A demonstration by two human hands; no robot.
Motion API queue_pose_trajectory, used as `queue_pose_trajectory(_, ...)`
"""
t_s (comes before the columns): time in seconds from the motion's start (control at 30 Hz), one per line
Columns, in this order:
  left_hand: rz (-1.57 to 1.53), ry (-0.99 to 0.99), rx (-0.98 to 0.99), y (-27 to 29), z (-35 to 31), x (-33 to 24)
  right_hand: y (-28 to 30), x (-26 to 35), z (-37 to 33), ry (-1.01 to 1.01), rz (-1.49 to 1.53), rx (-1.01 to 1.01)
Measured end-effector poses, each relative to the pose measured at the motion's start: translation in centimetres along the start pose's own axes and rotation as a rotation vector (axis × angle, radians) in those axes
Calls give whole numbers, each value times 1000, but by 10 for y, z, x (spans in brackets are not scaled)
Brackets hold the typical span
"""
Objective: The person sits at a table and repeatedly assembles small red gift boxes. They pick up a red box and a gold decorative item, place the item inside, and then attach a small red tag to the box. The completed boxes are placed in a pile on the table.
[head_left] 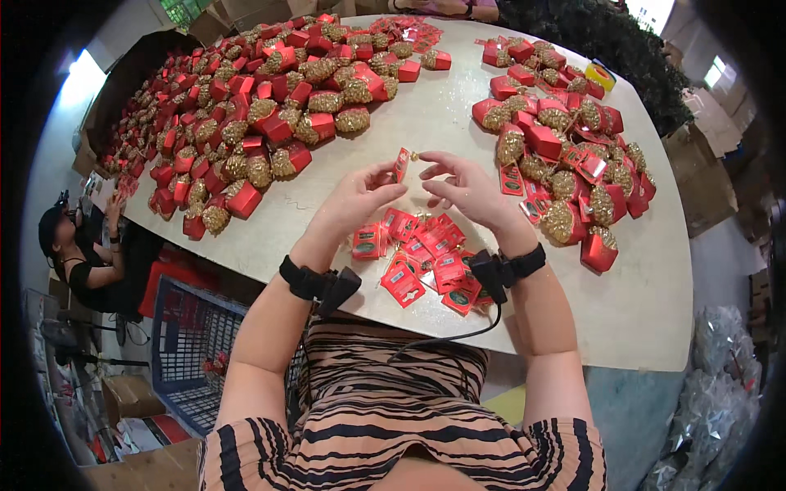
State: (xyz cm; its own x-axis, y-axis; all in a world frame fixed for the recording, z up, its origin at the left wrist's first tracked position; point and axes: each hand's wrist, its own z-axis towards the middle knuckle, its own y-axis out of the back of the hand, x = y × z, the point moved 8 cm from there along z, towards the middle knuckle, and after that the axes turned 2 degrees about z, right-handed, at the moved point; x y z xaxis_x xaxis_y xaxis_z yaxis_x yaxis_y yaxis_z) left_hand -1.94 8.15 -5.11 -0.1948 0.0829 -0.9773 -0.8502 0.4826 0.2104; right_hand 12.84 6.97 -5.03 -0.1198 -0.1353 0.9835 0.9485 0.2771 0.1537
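Between the thumb and fingers of my left hand [358, 195] is a small red tag [401, 165], held upright and edge-on above the table. My right hand [468, 187] is just to its right, its thumb and curved fingers apart. A tiny gold piece [415, 155] shows between the tag and my right fingertips; whether they touch it I cannot tell. Below my hands lies a loose pile of red cards [423, 248] with dark oval prints, some with gold string. To the right, red and gold ornaments [563, 186] are heaped, a few with red tags attached.
A much larger heap of red and gold ornaments [270, 109] covers the table's [630, 315] left side. More red tags [412, 33] and a yellow tape roll [600, 77] are farther back. A blue basket [192, 348] stands at lower left, near another person [88, 260] working.
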Motion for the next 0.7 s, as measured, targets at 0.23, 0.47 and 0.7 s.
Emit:
queue_pose_trajectory(0.23,-14,-36,100,-22,2,-7,3,7,5,82,196,-77)
queue_pose_trajectory(0.47,54,-17,127,-21,6,-9,32,18,-4,84,35,-238)
queue_pose_trajectory(0.7,224,-88,144,-15,10,-14,40,31,-9,137,172,-167)
